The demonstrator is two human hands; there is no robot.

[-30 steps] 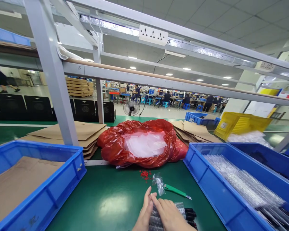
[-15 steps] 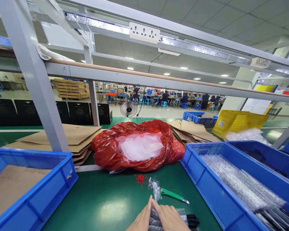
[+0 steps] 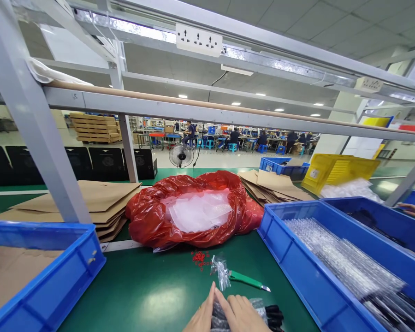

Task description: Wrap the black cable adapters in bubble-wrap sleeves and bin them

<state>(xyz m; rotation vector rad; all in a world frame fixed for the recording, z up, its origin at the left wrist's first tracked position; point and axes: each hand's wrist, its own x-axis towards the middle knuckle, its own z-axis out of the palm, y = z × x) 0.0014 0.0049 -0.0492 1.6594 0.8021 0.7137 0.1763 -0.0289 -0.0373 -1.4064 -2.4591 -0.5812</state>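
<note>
The left hand point(image 3: 201, 314), its fingers parted a second ago, now meets the right hand point(image 3: 245, 315) tip to tip over the bundle point(image 3: 220, 322) on the near counter point(image 3: 124, 286), apparently steadying it, though how tightly either grip closes cannot be told.

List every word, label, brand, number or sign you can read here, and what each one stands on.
No text reads with certainty.
Mark on the grey crossbar: perhaps "5" or "S", too faint to settle.
Label on the yellow crate: too small to read.
Pale print on the black boxes: too small to read.
</note>
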